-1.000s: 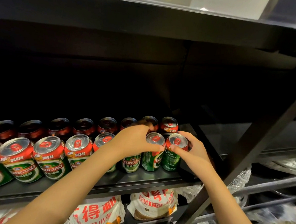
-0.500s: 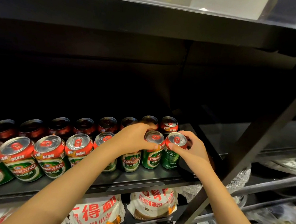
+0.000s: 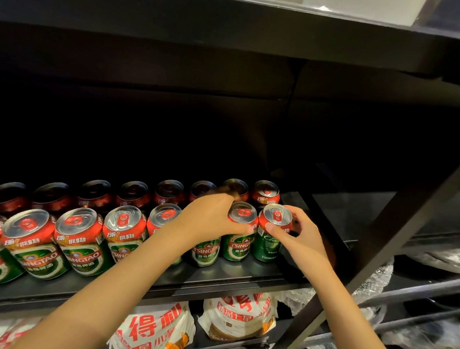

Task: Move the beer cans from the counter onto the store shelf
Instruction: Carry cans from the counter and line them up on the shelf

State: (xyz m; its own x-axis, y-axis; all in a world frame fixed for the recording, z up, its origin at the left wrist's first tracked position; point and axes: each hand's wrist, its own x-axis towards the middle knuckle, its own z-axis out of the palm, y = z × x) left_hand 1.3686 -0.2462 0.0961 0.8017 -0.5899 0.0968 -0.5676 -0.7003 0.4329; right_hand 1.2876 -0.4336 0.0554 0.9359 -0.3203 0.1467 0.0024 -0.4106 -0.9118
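Black store shelf [image 3: 238,277], long and dark, carrying two rows of beer cans: a front row [image 3: 82,243] of green-and-red cans with silver tops and red tabs, standing upright and close together, and a back row [image 3: 132,193] deep in shadow, mostly red rims showing. Below, white bags [image 3: 155,330] with red lettering on a lower shelf; to the right, a slanting black post [image 3: 376,252] and crinkled clear plastic [image 3: 374,279].

Reaching in from below, left hand [image 3: 212,219] curled over the top of one can in the front row, hiding its lid, thumb pressed against the rim of the neighbouring can [image 3: 239,233] just to the right. Gripping, fingers bent round; fingertips out of sight behind.

Right hand [image 3: 300,239] closed round the end can [image 3: 272,233], the last at the right of the front row, thumb on the near rim, fingers wrapped behind the far side. End can upright on the shelf, touching its neighbour, green body below a red band, lid fully showing.
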